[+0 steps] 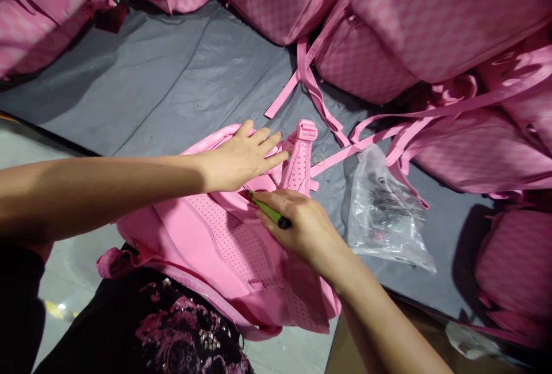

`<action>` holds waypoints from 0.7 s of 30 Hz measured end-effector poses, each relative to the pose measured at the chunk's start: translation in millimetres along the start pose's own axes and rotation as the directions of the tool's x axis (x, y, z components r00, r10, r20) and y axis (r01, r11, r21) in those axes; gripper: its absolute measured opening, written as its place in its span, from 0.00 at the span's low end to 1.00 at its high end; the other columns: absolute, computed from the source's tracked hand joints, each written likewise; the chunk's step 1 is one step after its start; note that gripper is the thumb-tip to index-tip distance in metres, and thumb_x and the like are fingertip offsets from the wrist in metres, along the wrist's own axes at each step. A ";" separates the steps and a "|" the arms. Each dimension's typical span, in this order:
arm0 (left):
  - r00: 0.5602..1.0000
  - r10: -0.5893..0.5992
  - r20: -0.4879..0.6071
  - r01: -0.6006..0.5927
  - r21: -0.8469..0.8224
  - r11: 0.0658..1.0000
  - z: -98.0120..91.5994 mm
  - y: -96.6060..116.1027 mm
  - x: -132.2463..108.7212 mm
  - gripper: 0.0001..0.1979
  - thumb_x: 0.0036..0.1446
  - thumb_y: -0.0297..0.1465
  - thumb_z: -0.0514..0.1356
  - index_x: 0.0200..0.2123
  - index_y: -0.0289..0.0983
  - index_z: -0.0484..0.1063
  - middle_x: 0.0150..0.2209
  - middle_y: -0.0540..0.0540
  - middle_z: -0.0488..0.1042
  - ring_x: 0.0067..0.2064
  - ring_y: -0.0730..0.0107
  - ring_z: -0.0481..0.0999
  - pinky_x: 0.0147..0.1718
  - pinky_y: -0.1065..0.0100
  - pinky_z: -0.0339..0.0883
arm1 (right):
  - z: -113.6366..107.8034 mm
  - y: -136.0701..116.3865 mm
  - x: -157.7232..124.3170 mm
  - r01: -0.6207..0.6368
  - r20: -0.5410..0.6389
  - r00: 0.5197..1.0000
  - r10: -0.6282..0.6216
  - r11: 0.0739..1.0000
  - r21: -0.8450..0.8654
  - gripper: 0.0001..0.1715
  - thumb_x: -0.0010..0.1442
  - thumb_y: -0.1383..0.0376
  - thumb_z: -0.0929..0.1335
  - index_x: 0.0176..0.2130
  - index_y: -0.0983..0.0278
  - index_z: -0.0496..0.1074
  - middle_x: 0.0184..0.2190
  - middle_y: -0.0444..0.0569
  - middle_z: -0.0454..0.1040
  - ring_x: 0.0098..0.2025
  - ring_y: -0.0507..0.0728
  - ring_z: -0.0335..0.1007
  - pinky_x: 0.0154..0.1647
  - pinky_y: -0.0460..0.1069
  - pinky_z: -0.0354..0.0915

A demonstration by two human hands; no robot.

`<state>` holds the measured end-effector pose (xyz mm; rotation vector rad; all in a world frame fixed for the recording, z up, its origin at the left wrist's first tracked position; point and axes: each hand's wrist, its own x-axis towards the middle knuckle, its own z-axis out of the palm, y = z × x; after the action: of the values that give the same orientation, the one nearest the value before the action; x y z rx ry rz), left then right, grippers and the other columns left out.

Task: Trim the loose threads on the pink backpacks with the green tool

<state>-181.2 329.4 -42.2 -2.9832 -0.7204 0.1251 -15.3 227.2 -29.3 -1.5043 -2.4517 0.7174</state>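
A pink backpack (233, 242) lies tilted over the table's near edge, its dotted back panel facing up. My left hand (244, 158) rests on its upper part with the fingers spread. Lower and to the right, my right hand (297, 219) is closed around a green tool with a black end (273, 213), whose tip points at the fabric just below my left hand. What the tip touches is too small to tell. A dotted shoulder strap with a buckle (307, 130) stands up to the right of my left hand.
Several pink checkered backpacks (448, 18) line the far and right sides of the grey-covered table (164, 81). Loose pink straps (282, 96) trail towards the middle. A clear plastic bag (383, 219) lies right of my right hand.
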 end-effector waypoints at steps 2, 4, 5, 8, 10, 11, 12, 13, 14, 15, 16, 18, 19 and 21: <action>1.000 -0.008 -0.006 0.008 -0.017 1.000 1.0 -0.3 -0.5 0.36 0.59 0.28 0.56 0.70 0.36 0.51 0.71 0.32 0.51 0.67 0.44 0.56 0.61 0.45 0.51 | -1.4 -0.5 1.1 0.003 0.002 1.000 -0.003 1.000 0.000 0.11 0.65 0.68 0.67 0.45 0.59 0.78 0.38 0.49 0.82 0.39 0.59 0.79 0.42 0.53 0.73; 1.000 -0.011 -0.012 0.010 -0.027 1.000 2.1 -0.4 -1.0 0.36 0.59 0.28 0.57 0.70 0.36 0.51 0.71 0.33 0.51 0.68 0.45 0.56 0.62 0.45 0.50 | -0.7 -0.1 1.6 0.003 0.000 1.000 -0.003 1.000 0.000 0.13 0.65 0.69 0.67 0.46 0.59 0.77 0.40 0.50 0.82 0.41 0.59 0.79 0.42 0.54 0.74; 1.000 -0.010 -0.016 0.010 -0.029 1.000 2.4 -0.4 -1.2 0.37 0.58 0.28 0.57 0.70 0.36 0.51 0.71 0.33 0.50 0.68 0.44 0.56 0.62 0.45 0.49 | -0.1 0.3 1.7 0.011 -0.007 1.000 -0.011 1.000 0.011 0.14 0.64 0.70 0.67 0.47 0.60 0.77 0.42 0.50 0.82 0.42 0.59 0.79 0.44 0.54 0.74; 1.000 -0.011 -0.014 0.010 -0.026 1.000 2.2 -0.5 -1.7 0.37 0.59 0.29 0.58 0.70 0.35 0.50 0.71 0.32 0.50 0.68 0.44 0.56 0.62 0.45 0.49 | 0.5 0.1 1.6 0.030 -0.018 0.999 -0.029 0.999 0.043 0.16 0.63 0.73 0.67 0.49 0.60 0.76 0.46 0.50 0.81 0.45 0.59 0.79 0.46 0.54 0.73; 1.000 -0.007 0.001 0.007 -0.018 1.000 1.3 -0.6 -2.0 0.37 0.59 0.29 0.58 0.70 0.35 0.50 0.71 0.32 0.49 0.68 0.44 0.56 0.61 0.45 0.49 | -1.2 -1.6 1.3 -0.002 0.012 1.000 0.002 1.000 0.010 0.17 0.62 0.73 0.67 0.48 0.59 0.77 0.45 0.50 0.82 0.43 0.60 0.79 0.44 0.54 0.74; 1.000 -0.005 0.008 0.005 -0.014 1.000 0.9 -0.6 -2.2 0.37 0.59 0.30 0.58 0.70 0.35 0.50 0.72 0.32 0.49 0.68 0.44 0.56 0.61 0.45 0.49 | -2.5 -2.8 1.2 -0.021 0.026 0.999 0.022 1.000 -0.013 0.17 0.62 0.73 0.67 0.48 0.59 0.77 0.43 0.50 0.82 0.41 0.60 0.80 0.42 0.54 0.74; 1.000 -0.003 0.011 0.003 -0.011 1.000 0.6 -0.6 -2.3 0.38 0.59 0.30 0.58 0.70 0.35 0.50 0.72 0.32 0.49 0.68 0.44 0.56 0.61 0.45 0.50 | -3.9 -4.1 1.1 -0.032 0.036 0.999 0.033 0.999 -0.028 0.17 0.62 0.73 0.67 0.48 0.60 0.77 0.41 0.50 0.82 0.39 0.60 0.80 0.41 0.54 0.74; 1.000 -0.002 0.008 0.002 -0.010 1.000 0.5 -0.6 -2.5 0.38 0.58 0.30 0.59 0.70 0.35 0.50 0.72 0.32 0.49 0.68 0.44 0.56 0.61 0.45 0.50 | -5.2 -5.3 1.1 -0.036 0.040 0.999 0.037 0.999 -0.032 0.17 0.61 0.73 0.67 0.47 0.60 0.77 0.40 0.50 0.82 0.38 0.60 0.80 0.40 0.53 0.74; 1.000 -0.003 0.002 0.003 -0.011 1.000 0.6 -0.6 -2.6 0.38 0.58 0.30 0.59 0.70 0.35 0.50 0.72 0.32 0.49 0.67 0.44 0.56 0.61 0.45 0.50 | -6.3 -6.4 1.2 -0.038 0.040 0.998 0.039 0.999 -0.033 0.17 0.61 0.74 0.67 0.47 0.60 0.77 0.39 0.50 0.82 0.38 0.59 0.80 0.39 0.53 0.73; 1.000 -0.003 -0.004 0.002 -0.011 1.000 0.8 -0.5 -2.8 0.39 0.58 0.30 0.59 0.70 0.35 0.50 0.71 0.32 0.50 0.67 0.44 0.57 0.61 0.45 0.51 | -7.1 -7.3 1.4 -0.042 0.039 0.998 0.043 0.998 -0.036 0.17 0.61 0.74 0.67 0.47 0.60 0.78 0.38 0.49 0.82 0.37 0.59 0.80 0.38 0.52 0.73; 1.000 -0.002 -0.011 0.002 -0.010 1.000 1.1 -0.4 -2.9 0.39 0.57 0.29 0.59 0.70 0.35 0.50 0.71 0.32 0.50 0.67 0.44 0.57 0.61 0.45 0.51 | -7.6 -7.9 1.5 -0.048 0.039 0.998 0.050 0.998 -0.043 0.17 0.61 0.74 0.67 0.47 0.59 0.78 0.38 0.49 0.82 0.37 0.59 0.80 0.37 0.52 0.73; 1.000 -0.004 -0.020 0.004 -0.011 1.000 1.5 -0.1 -3.1 0.39 0.57 0.29 0.59 0.70 0.35 0.50 0.71 0.32 0.50 0.67 0.45 0.57 0.61 0.45 0.51 | -7.7 -8.7 2.0 -0.050 0.034 0.998 0.052 0.997 -0.061 0.17 0.60 0.75 0.67 0.45 0.59 0.78 0.38 0.49 0.82 0.36 0.59 0.80 0.36 0.52 0.73; 1.000 -0.007 -0.021 0.006 -0.013 1.000 1.7 0.0 -3.1 0.38 0.57 0.30 0.59 0.70 0.35 0.50 0.71 0.32 0.50 0.66 0.45 0.58 0.61 0.46 0.52 | -7.4 -8.9 2.1 -0.048 0.034 0.998 0.050 0.997 -0.067 0.17 0.59 0.75 0.67 0.45 0.59 0.78 0.37 0.49 0.82 0.36 0.59 0.79 0.36 0.52 0.72; 1.000 -0.012 -0.019 0.012 -0.019 1.000 1.7 0.3 -2.9 0.39 0.57 0.31 0.60 0.70 0.35 0.51 0.71 0.32 0.51 0.66 0.45 0.58 0.61 0.46 0.52 | -6.5 -9.2 1.8 -0.045 0.041 0.998 0.048 0.996 -0.080 0.17 0.59 0.75 0.67 0.44 0.60 0.78 0.36 0.49 0.82 0.37 0.60 0.79 0.39 0.54 0.72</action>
<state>-183.8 328.0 -43.7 -2.9930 -0.7412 0.0891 -20.9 227.4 -19.4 -1.5952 -2.5118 0.6750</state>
